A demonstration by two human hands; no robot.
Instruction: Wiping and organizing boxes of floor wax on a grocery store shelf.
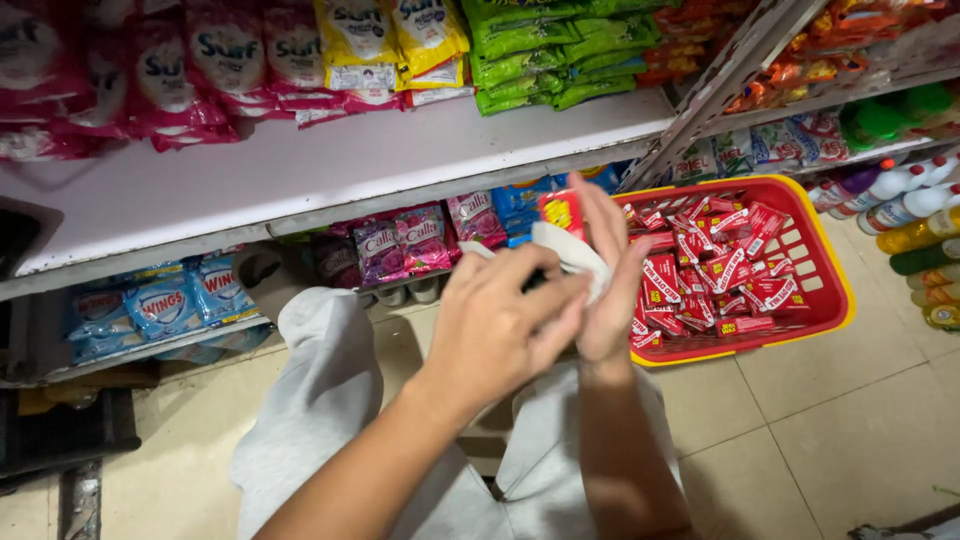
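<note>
A white shelf runs across the upper part of the view, with a lower shelf beneath it. The floor is laid with pale beige tiles. A dark mat lies at the left. The light is even and indoor.

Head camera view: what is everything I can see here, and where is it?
Basket: one, red, on the floor at right.
Small packs: many, red, inside the basket.
Small pack: one, red and yellow, in the right hand.
Cloth: one, white, between both hands.
Upper shelf: white; pink, yellow, green sachets at back.
Lower shelf sachets: blue and purple.
Bottles: several, far right.
Floor: beige tiles.
Left hand: on the cloth.
Right hand: fingers around the pack.
</note>
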